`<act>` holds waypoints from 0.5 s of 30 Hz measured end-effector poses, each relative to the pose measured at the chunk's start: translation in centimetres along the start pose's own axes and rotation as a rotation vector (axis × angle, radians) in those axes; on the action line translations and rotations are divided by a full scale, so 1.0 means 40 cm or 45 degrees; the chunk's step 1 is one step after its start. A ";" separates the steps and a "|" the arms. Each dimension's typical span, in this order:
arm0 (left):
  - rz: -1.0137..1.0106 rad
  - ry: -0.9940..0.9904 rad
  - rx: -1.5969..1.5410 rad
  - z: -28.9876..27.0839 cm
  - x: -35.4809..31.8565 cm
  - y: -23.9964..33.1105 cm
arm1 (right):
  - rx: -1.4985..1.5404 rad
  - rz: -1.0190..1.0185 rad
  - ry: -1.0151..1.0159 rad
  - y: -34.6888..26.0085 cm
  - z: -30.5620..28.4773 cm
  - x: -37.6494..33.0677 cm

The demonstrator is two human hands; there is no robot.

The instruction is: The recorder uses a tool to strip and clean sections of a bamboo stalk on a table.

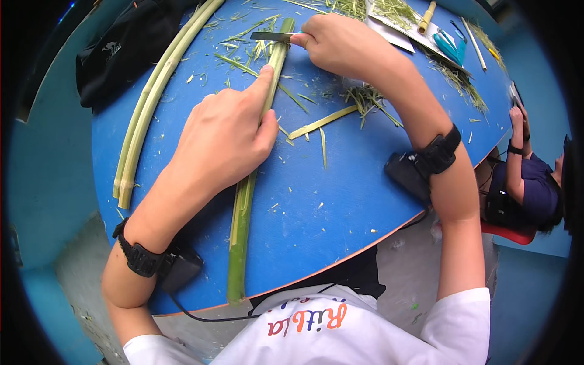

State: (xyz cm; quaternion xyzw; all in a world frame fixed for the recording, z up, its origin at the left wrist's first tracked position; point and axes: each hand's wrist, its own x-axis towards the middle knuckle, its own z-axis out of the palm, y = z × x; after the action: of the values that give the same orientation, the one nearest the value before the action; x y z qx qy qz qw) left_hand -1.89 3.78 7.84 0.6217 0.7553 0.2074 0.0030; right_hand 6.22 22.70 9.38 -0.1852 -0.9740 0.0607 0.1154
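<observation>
Across the middle of the blue table (pixel 340 201) lies the green stalk (pixel 243 213), running from the near edge away from me. I see my left hand (pixel 222 143) pressing down on it, fingers curled over, index finger stretched along the stalk. Beyond that, at the stalk's far end, my right hand (pixel 340 45) is clenched around a knife (pixel 272 36), blade laid against the stalk. Left of the stalk rest two longer pale stalks (pixel 149 100); right of it, green shavings (pixel 365 97) and blue scissors (pixel 450 45).

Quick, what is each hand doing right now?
Left hand: pressed down on the long green split stalk, fingers curled over it.
Right hand: closed on a flat grey metal blade.
</observation>
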 end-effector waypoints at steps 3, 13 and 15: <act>0.050 0.075 0.045 0.015 -0.005 -0.010 | 0.108 0.066 -0.083 0.032 -0.015 -0.031; -0.218 -0.068 -0.065 0.024 0.006 0.036 | -0.005 -0.134 0.173 0.048 0.008 -0.077; -0.196 -0.028 -0.056 0.031 0.005 0.039 | -0.091 -0.062 0.140 0.035 0.012 -0.082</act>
State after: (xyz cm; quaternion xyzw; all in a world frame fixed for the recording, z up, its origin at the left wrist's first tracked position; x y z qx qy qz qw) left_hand -0.15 4.58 7.25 0.5637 0.7961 0.2161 0.0410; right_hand 9.54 22.73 8.04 -0.1684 -0.9720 0.0127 0.1634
